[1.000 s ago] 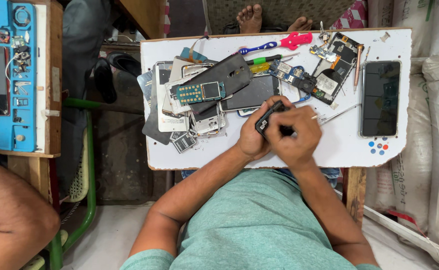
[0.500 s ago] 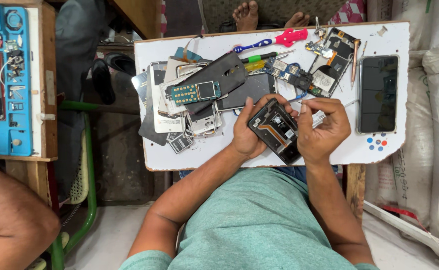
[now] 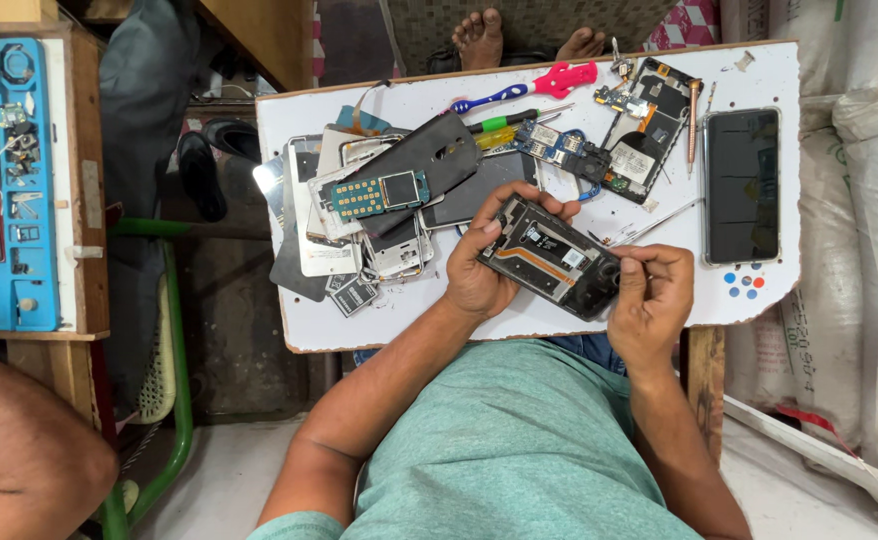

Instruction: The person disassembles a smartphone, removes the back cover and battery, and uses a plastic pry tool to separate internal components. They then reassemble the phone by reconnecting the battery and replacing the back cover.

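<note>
I hold an opened phone body (image 3: 551,257), back cover off, its dark inner parts and an orange strip showing, flat above the white work board (image 3: 519,320). My left hand (image 3: 481,268) grips its left end, fingers curled over the top edge. My right hand (image 3: 649,295) pinches its right end, thumb and fingertips on the corner.
A heap of phone covers, a keypad board (image 3: 379,193) and batteries lies at the left of the board. A pink-handled tool (image 3: 529,88), screwdrivers, circuit boards (image 3: 639,130), tweezers (image 3: 654,222) and an intact black phone (image 3: 742,185) lie at the back and right. Someone's bare feet (image 3: 519,38) show beyond. A blue mat (image 3: 4,180) sits far left.
The phone body, first held edge-on between both hands, has been turned open side up and spread out. My right hand has slid to its right end.
</note>
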